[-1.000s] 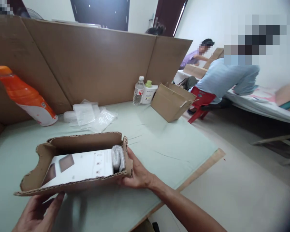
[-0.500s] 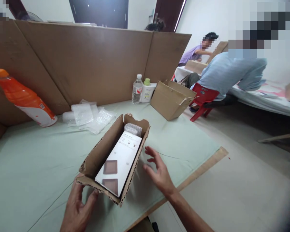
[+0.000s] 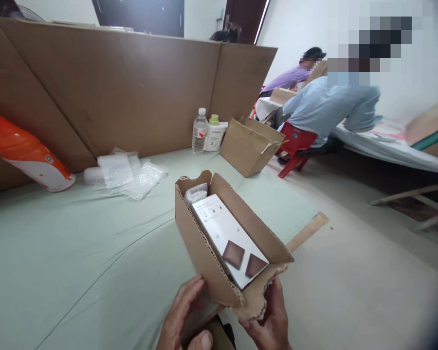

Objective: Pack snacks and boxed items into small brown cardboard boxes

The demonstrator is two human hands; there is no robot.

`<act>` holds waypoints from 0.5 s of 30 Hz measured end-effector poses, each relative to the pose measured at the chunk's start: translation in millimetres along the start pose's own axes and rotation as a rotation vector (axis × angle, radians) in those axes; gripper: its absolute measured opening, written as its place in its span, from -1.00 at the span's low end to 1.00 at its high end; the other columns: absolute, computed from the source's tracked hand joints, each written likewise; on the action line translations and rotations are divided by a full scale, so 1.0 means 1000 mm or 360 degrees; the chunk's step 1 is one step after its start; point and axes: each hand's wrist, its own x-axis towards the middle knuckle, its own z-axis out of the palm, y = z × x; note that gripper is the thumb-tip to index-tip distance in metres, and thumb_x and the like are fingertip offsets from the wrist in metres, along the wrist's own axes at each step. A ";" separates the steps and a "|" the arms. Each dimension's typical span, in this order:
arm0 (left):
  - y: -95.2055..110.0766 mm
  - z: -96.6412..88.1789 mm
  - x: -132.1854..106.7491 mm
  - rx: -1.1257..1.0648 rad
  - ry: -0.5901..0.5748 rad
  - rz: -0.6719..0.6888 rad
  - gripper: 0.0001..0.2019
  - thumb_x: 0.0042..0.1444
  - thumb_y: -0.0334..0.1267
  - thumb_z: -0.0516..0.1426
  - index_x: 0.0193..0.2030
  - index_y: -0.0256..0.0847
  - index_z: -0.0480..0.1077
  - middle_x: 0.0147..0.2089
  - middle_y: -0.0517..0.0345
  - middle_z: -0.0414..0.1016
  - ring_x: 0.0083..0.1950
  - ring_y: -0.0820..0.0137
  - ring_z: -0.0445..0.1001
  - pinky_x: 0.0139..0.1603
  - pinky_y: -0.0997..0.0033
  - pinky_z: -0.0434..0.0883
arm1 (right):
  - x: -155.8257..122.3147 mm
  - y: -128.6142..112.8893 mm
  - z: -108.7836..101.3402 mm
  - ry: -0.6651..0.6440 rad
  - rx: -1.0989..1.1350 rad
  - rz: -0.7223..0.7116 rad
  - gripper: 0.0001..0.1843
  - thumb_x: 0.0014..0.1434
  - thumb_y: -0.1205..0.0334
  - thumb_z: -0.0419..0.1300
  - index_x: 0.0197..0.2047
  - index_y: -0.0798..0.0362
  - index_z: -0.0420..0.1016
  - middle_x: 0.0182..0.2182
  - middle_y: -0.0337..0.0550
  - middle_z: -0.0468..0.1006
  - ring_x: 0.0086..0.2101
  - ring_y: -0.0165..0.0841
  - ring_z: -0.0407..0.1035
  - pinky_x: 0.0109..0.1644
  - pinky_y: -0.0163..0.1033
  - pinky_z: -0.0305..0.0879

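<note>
An open cardboard box [image 3: 193,238] is tilted over the near edge of the table. Inside it lies a white carton [image 3: 228,228] printed with two brown squares, and a bubble-wrapped item [image 3: 196,193] sits at its far end. My right hand [image 3: 273,318] grips the box's near end by the torn flap [image 3: 257,296], with part of the fingers hidden behind the cardboard. Beside the box's lower left corner is my left hand [image 3: 184,316], fingers stretched out and thumb apart. Whether its fingertips touch the box I cannot tell.
On the green tablecloth [image 3: 105,233] lie bubble-wrap bags [image 3: 138,177]. An orange bottle [image 3: 29,153] leans left against a cardboard screen [image 3: 131,87]. A water bottle [image 3: 199,133], a white bottle [image 3: 214,136] and another cardboard box [image 3: 248,148] stand behind. Two people sit at tables on the right.
The box has swung round and moved right, toward me. My right hand has gone from beside it to gripping its near end; my left hand has moved right, off that end.
</note>
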 end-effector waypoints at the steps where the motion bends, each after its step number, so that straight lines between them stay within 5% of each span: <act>1: 0.000 0.005 0.000 -0.0042 -0.0055 0.0011 -0.35 0.21 0.24 0.10 0.34 -0.05 0.34 0.41 -0.13 0.26 0.42 -0.06 0.24 0.23 0.08 0.43 | -0.001 -0.001 -0.004 0.0013 -0.0021 -0.0005 0.19 0.00 -0.20 0.40 0.50 0.06 -0.07 0.30 0.20 0.31 0.24 0.10 0.29 0.17 0.09 0.41; 6: 0.001 0.022 -0.001 -0.0235 -0.0192 -0.0018 -0.27 0.21 0.21 0.13 0.45 -0.01 0.17 0.52 -0.09 0.04 0.49 -0.09 0.12 0.33 0.04 0.36 | 0.004 -0.013 0.013 0.0102 -0.0229 -0.0023 0.41 -0.12 -0.08 0.51 0.54 0.06 -0.28 0.42 0.21 0.08 0.37 0.14 0.06 0.30 0.21 0.27; 10: -0.001 0.027 0.000 -0.0226 -0.0185 -0.0036 -0.27 0.28 0.16 0.06 0.50 -0.02 0.02 0.54 -0.09 0.04 0.52 -0.06 0.06 0.36 0.05 0.31 | 0.026 -0.023 0.035 0.0193 -0.0271 0.0005 0.37 -0.04 0.02 0.47 0.55 0.03 -0.38 0.44 0.21 0.02 0.39 0.08 0.04 0.33 0.20 0.22; 15: -0.017 0.020 0.000 0.0084 -0.0118 -0.0055 -0.25 0.24 0.23 0.08 0.46 -0.08 0.11 0.44 -0.14 0.26 0.46 -0.01 0.22 0.35 0.06 0.33 | 0.061 -0.018 0.014 0.0217 -0.0138 -0.0037 0.23 0.06 0.04 0.40 0.54 -0.01 -0.33 0.41 0.20 0.10 0.36 0.01 0.10 0.37 0.18 0.17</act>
